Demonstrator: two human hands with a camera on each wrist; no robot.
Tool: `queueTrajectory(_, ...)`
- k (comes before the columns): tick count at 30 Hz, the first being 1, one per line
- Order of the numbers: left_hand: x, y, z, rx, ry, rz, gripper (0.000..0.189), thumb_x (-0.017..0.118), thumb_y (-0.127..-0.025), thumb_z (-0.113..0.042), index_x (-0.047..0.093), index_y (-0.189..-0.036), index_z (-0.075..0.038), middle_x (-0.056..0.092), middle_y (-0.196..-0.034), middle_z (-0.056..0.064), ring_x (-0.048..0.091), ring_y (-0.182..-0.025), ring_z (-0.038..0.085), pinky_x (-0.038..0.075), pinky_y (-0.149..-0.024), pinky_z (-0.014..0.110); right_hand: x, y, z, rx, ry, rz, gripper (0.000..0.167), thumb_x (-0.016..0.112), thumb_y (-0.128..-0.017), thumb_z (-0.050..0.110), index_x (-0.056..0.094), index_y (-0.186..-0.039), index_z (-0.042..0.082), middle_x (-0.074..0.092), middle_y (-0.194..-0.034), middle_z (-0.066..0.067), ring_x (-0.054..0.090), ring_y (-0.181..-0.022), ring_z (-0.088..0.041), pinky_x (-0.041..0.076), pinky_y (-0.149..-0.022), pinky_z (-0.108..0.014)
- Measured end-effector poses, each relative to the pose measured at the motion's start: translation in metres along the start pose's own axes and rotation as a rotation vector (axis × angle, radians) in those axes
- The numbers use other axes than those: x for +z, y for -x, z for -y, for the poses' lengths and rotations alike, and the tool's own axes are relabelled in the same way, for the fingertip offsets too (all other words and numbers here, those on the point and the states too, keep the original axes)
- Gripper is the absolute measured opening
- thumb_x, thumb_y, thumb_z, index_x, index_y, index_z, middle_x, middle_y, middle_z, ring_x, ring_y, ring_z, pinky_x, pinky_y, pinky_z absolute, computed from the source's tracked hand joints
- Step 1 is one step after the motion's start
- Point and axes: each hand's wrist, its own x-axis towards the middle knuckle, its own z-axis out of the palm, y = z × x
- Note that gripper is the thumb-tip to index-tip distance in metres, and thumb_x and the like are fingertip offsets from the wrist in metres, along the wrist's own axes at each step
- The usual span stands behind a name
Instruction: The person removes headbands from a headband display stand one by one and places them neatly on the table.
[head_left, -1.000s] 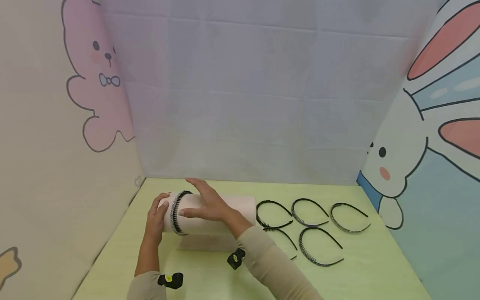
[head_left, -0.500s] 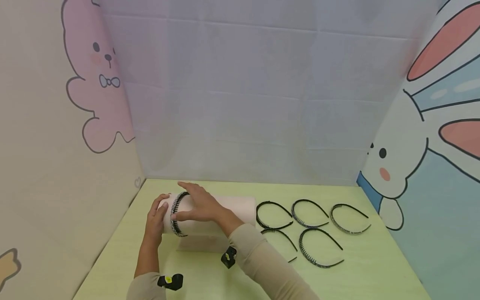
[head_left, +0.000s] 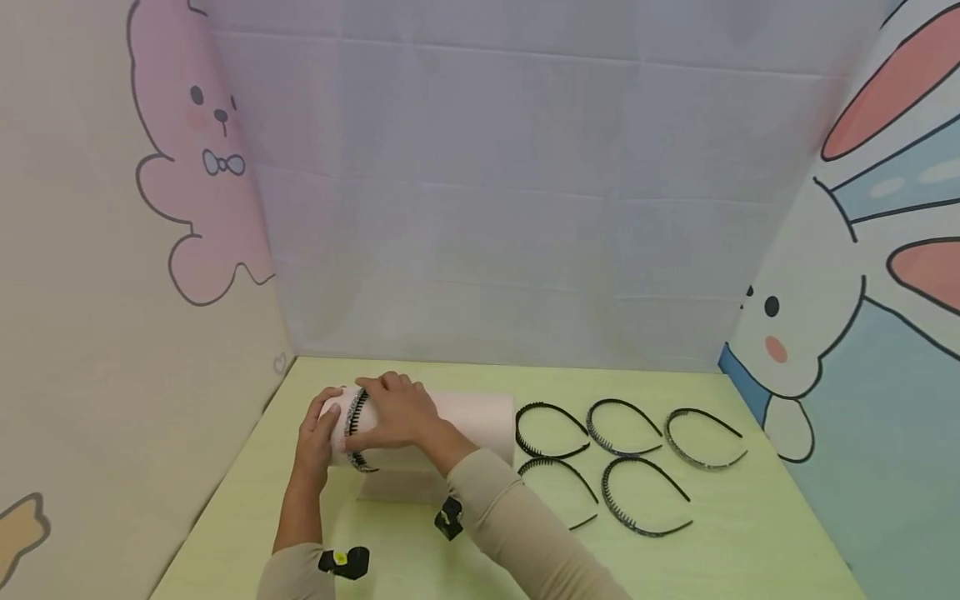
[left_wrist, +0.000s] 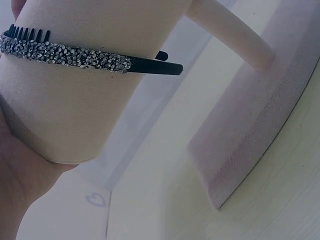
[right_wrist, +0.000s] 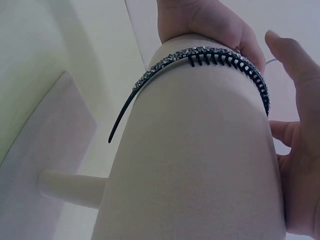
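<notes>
A black toothed headband [right_wrist: 200,52] set with silvery rhinestones straddles a pale padded cylinder [head_left: 472,417] near its left end. That cylinder is a display stand, carried on a short post above a flat base [head_left: 401,486]. My left hand [head_left: 313,437] grips the stand's left end, thumb on the near side; its palm shows against the end in the left wrist view. My right hand [head_left: 401,417] lies over the cylinder with thumb and forefinger spread, their tips right at the headband. One headband tip [left_wrist: 170,67] sticks out past the cylinder's side.
Several similar black headbands lie on the pale green table [head_left: 757,533] right of the stand, among them one at the far right [head_left: 705,462] and one nearer the front [head_left: 637,525]. Cartoon-printed walls stand left and right, with a plain sheet [head_left: 480,208] behind.
My right hand has moved left along the cylinder to the headband, and its fingers have bent somewhat. My left hand keeps its grip on the stand's end. The headband looks nearly unmoved.
</notes>
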Motion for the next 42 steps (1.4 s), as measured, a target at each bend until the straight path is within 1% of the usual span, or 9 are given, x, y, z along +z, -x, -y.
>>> queueTrajectory(4,0.0,0.0,0.001,0.0,0.006,0.002,0.031,0.034,-0.102,-0.017,0.035,-0.127,0.001,0.045,-0.116,0.0,0.052,-0.083,0.011,0.046,-0.065,0.027,0.005,-0.001,0.003,0.018,0.071,0.003,0.098,0.055,-0.061,0.082,0.034,-0.143,0.032,0.043,-0.119,0.006,0.039,-0.102,-0.011,0.033,-0.08,-0.029)
queueTrajectory(11,-0.007,-0.008,0.023,0.009,0.005,-0.032,0.032,0.039,-0.101,-0.025,0.041,-0.126,-0.005,0.046,-0.119,0.001,0.052,-0.084,0.015,0.046,-0.064,0.028,0.01,-0.001,0.005,0.041,0.17,-0.018,0.096,0.056,-0.061,0.082,0.034,-0.14,0.032,0.042,-0.121,0.004,0.038,-0.104,-0.014,0.034,-0.082,-0.033)
queueTrajectory(16,-0.005,-0.007,0.017,0.004,0.004,-0.016,0.03,0.036,-0.102,-0.017,0.04,-0.127,-0.001,0.043,-0.123,-0.001,0.052,-0.084,0.013,0.046,-0.065,0.026,0.014,-0.001,0.006,0.073,0.189,-0.054,0.09,0.055,-0.062,0.082,0.04,-0.134,0.031,0.047,-0.117,0.004,0.043,-0.103,-0.015,0.036,-0.082,-0.034)
queueTrajectory(20,-0.004,-0.005,0.011,-0.007,0.001,-0.012,0.029,0.035,-0.102,-0.012,0.037,-0.128,0.001,0.043,-0.121,-0.001,0.052,-0.083,0.011,0.045,-0.064,0.026,0.014,0.0,0.009,0.095,0.203,-0.047,0.091,0.055,-0.063,0.081,0.039,-0.136,0.029,0.049,-0.12,0.004,0.045,-0.106,-0.017,0.036,-0.084,-0.035)
queueTrajectory(23,-0.005,-0.005,0.013,-0.003,-0.005,-0.018,0.029,0.035,-0.101,-0.012,0.038,-0.127,0.001,0.045,-0.118,-0.001,0.052,-0.082,0.011,0.045,-0.064,0.026,0.013,0.0,0.01,0.104,0.211,-0.031,0.094,0.055,-0.063,0.081,0.037,-0.138,0.028,0.048,-0.123,0.004,0.044,-0.109,-0.017,0.036,-0.086,-0.036)
queueTrajectory(27,-0.007,-0.007,0.018,0.017,-0.004,-0.021,0.028,0.036,-0.101,-0.013,0.039,-0.126,0.0,0.047,-0.116,-0.001,0.053,-0.081,0.011,0.045,-0.063,0.026,0.011,0.0,0.012,0.117,0.224,0.0,0.096,0.054,-0.064,0.082,0.034,-0.14,0.028,0.047,-0.126,0.004,0.043,-0.113,-0.018,0.035,-0.089,-0.037)
queueTrajectory(31,-0.006,-0.008,0.022,0.031,-0.019,-0.035,0.029,0.039,-0.101,-0.019,0.042,-0.125,-0.003,0.046,-0.119,-0.001,0.053,-0.082,0.013,0.046,-0.064,0.026,0.008,0.003,0.012,0.128,0.223,0.026,0.096,0.055,-0.065,0.08,0.031,-0.142,0.027,0.045,-0.13,0.005,0.041,-0.116,-0.018,0.034,-0.092,-0.038)
queueTrajectory(36,-0.006,-0.007,0.023,0.003,-0.053,-0.059,0.032,0.041,-0.1,-0.026,0.044,-0.125,-0.006,0.043,-0.125,-0.002,0.052,-0.089,0.017,0.046,-0.066,0.028,0.007,0.008,0.01,0.131,0.218,0.039,0.096,0.056,-0.067,0.078,0.027,-0.144,0.028,0.043,-0.134,0.006,0.041,-0.12,-0.018,0.031,-0.096,-0.041)
queueTrajectory(42,-0.006,-0.009,0.023,-0.012,-0.057,-0.065,0.032,0.041,-0.1,-0.027,0.044,-0.125,-0.007,0.041,-0.129,-0.001,0.05,-0.094,0.019,0.046,-0.067,0.03,0.002,0.011,0.008,0.138,0.194,0.063,0.096,0.057,-0.069,0.075,0.025,-0.146,0.027,0.041,-0.138,0.006,0.038,-0.124,-0.017,0.028,-0.099,-0.043)
